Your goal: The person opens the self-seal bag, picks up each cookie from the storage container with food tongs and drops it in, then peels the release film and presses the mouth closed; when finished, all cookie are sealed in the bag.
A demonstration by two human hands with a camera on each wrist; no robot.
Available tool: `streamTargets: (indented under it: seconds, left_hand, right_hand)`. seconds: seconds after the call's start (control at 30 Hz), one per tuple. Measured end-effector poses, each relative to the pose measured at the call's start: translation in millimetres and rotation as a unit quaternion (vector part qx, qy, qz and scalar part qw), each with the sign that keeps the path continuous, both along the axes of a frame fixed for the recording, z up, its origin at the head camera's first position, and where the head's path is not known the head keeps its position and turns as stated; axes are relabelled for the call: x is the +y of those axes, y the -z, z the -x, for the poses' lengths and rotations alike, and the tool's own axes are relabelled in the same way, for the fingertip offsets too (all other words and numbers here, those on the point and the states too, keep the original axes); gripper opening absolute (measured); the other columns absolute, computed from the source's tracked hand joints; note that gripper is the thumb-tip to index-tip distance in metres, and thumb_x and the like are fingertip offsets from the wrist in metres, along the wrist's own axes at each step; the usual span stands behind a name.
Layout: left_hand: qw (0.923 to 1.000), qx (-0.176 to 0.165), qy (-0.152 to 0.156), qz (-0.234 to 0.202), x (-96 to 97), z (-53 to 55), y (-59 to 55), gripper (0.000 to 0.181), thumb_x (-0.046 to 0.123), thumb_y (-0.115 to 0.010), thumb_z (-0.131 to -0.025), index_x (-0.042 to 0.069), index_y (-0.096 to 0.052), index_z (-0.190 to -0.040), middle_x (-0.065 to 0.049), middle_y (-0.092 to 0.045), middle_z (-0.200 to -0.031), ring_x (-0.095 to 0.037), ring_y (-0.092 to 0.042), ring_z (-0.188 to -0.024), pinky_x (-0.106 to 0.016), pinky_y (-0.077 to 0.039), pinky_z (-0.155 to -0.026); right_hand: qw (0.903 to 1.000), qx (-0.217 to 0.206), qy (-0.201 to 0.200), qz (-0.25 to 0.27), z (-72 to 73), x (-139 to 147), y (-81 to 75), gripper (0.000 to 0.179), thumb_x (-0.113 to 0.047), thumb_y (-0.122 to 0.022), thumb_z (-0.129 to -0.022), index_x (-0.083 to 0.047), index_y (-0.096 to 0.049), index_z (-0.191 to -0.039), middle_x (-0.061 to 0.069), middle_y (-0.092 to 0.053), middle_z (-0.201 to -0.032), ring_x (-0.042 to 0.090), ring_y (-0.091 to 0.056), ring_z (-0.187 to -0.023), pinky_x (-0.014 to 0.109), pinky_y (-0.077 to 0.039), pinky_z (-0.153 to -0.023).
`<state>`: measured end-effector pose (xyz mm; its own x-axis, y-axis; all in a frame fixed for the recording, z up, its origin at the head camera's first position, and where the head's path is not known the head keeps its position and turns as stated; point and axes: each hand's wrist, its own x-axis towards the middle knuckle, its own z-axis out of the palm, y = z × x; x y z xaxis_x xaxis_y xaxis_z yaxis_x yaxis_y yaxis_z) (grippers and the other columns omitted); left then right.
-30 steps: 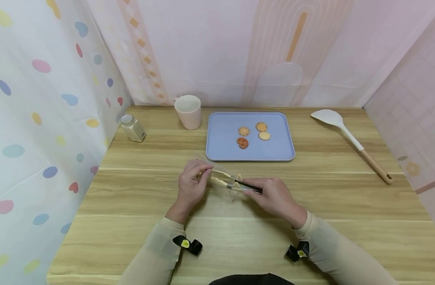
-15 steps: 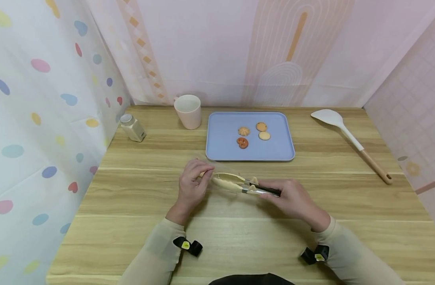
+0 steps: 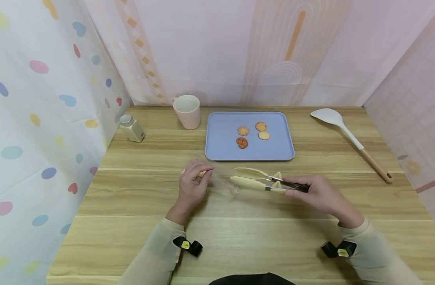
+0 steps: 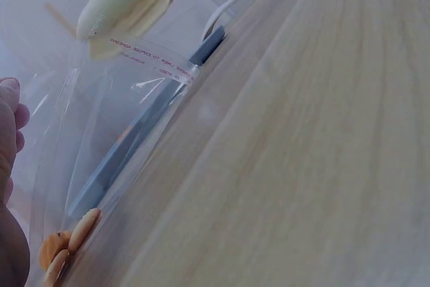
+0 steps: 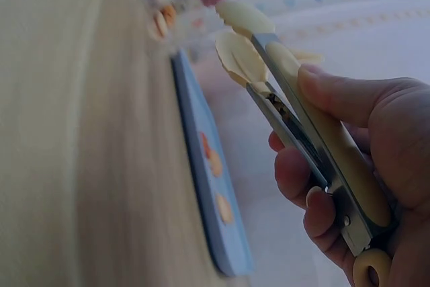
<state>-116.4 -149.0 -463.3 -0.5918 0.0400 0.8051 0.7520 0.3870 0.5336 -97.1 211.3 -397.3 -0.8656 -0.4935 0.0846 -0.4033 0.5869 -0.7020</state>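
Note:
My left hand (image 3: 193, 185) pinches the edge of a clear plastic bag (image 3: 222, 183) above the table. In the left wrist view several cookies (image 4: 84, 230) lie at the bottom of that bag, and red print runs along its mouth. A pair of cream-tipped metal tongs (image 3: 262, 181) is in the grip of my right hand (image 3: 321, 196). Their tips stand a little apart with nothing between them, just right of the bag's mouth. Behind both hands a blue tray (image 3: 221, 152) carries several cookies, among them a brown pretzel-shaped one (image 3: 242, 143).
Left of the tray stands a pale pink mug (image 3: 187, 113). A small jar with a grey lid (image 3: 132, 128) leans farther left. On the right lies a white spatula with a wooden handle (image 3: 349, 136). Patterned curtains rise behind the table.
My right hand has drawn the tongs rightward, out of the bag and away from the left hand. The left hand keeps its place on the bag. Tray and cookies have not moved.

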Motion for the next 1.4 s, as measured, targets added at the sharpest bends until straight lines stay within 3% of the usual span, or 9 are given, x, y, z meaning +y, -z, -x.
streamTargets:
  seconds: [0.17, 0.33, 0.5, 0.67, 0.87, 0.97, 1.13, 1.23, 1.4]
  left_hand:
    - [0.9999, -0.009, -0.004, 0.003, 0.3, -0.4, 0.9, 0.023, -0.014, -0.073, -0.075, 0.001, -0.073, -0.092, -0.008, -0.070, -0.085, -0.025, -0.062, -0.083, -0.041, -0.045, -0.092]
    - [0.9983, -0.050, -0.002, 0.029, -0.6, -1.5, 0.1, 0.020, -0.009, -0.073, -0.077, 0.000, -0.073, -0.095, -0.007, -0.070, -0.084, -0.024, -0.062, -0.084, -0.050, -0.041, -0.096]
    - [0.9938, -0.094, 0.016, 0.056, -2.1, -2.6, -7.2, 0.011, -0.001, -0.072, -0.084, 0.004, -0.074, -0.093, -0.005, -0.070, -0.090, -0.022, -0.060, -0.091, -0.037, -0.046, -0.088]
    - [0.9886, -0.140, 0.042, 0.039, -3.4, -3.9, -18.3, 0.010, -0.003, -0.073, -0.082, 0.004, -0.073, -0.089, -0.007, -0.070, -0.092, -0.024, -0.060, -0.093, -0.026, -0.045, -0.086]
    - [0.9810, -0.181, 0.068, 0.017, -9.4, -4.2, -21.7, 0.010, -0.007, -0.072, -0.081, -0.001, -0.072, -0.090, -0.011, -0.070, -0.092, -0.024, -0.061, -0.091, -0.026, -0.048, -0.082]
    - [0.9805, -0.183, 0.061, 0.038, -10.8, -3.5, -21.8, 0.011, -0.004, -0.071, -0.083, -0.002, -0.073, -0.094, -0.009, -0.070, -0.092, -0.020, -0.061, -0.089, -0.033, -0.050, -0.078]
    - [0.9855, -0.141, 0.036, 0.087, -10.9, -1.5, -21.2, 0.008, 0.000, -0.073, -0.084, 0.002, -0.075, -0.091, -0.002, -0.068, -0.086, -0.015, -0.059, -0.082, -0.041, -0.050, -0.066]
    - [0.9870, -0.127, 0.034, 0.092, -10.6, -0.9, -20.7, 0.006, 0.000, -0.074, -0.083, 0.004, -0.075, -0.087, -0.001, -0.067, -0.085, -0.016, -0.060, -0.082, -0.038, -0.051, -0.066]
    - [0.9844, -0.155, 0.053, 0.064, -9.5, -2.6, -22.6, 0.007, 0.001, -0.075, -0.082, 0.006, -0.074, -0.086, -0.003, -0.067, -0.088, -0.017, -0.060, -0.088, -0.026, -0.049, -0.078]
  right_hand:
    - [0.9989, 0.034, 0.027, 0.015, 7.3, 14.7, -6.2, 0.037, -0.020, -0.076, -0.084, -0.008, -0.069, -0.118, 0.011, -0.070, -0.108, 0.006, -0.054, -0.059, 0.022, -0.044, -0.047]
    - [0.9956, 0.062, 0.070, 0.000, 19.3, 21.1, -3.6, 0.038, -0.025, -0.074, -0.086, -0.007, -0.068, -0.120, 0.012, -0.071, -0.101, 0.008, -0.052, -0.058, 0.022, -0.041, -0.046]
    - [0.9924, 0.065, 0.103, -0.018, 28.5, 21.5, 2.4, 0.041, -0.031, -0.072, -0.087, -0.008, -0.068, -0.121, 0.011, -0.072, -0.090, 0.007, -0.042, -0.050, 0.024, -0.035, -0.044]
    - [0.9896, 0.079, 0.117, -0.027, 36.4, 19.1, 5.0, 0.041, -0.031, -0.073, -0.087, -0.008, -0.068, -0.121, 0.008, -0.070, -0.079, 0.008, -0.037, -0.049, 0.024, -0.033, -0.044]
    - [0.9849, 0.090, 0.139, -0.049, 46.0, 14.5, 10.5, 0.041, -0.031, -0.074, -0.086, -0.010, -0.068, -0.120, 0.000, -0.050, -0.053, 0.006, -0.026, -0.045, 0.026, -0.029, -0.042]
    - [0.9833, 0.097, 0.143, -0.058, 50.7, 13.0, 15.3, 0.040, -0.029, -0.074, -0.086, -0.009, -0.068, -0.120, -0.004, -0.045, -0.050, 0.006, -0.026, -0.044, 0.027, -0.029, -0.042]
    - [0.9829, 0.091, 0.140, -0.078, 56.6, 9.9, 21.4, 0.043, -0.032, -0.073, -0.087, -0.011, -0.066, -0.124, -0.009, -0.031, -0.045, 0.008, -0.029, -0.040, 0.027, -0.029, -0.040]
    - [0.9823, 0.090, 0.140, -0.087, 59.9, 6.6, 23.8, 0.043, -0.032, -0.073, -0.086, -0.012, -0.066, -0.124, -0.008, -0.031, -0.046, 0.010, -0.031, -0.041, 0.028, -0.030, -0.041]
    - [0.9809, 0.094, 0.139, -0.099, 64.0, 0.5, 26.9, 0.044, -0.033, -0.074, -0.085, -0.013, -0.066, -0.124, -0.008, -0.032, -0.045, 0.011, -0.033, -0.043, 0.030, -0.030, -0.044]
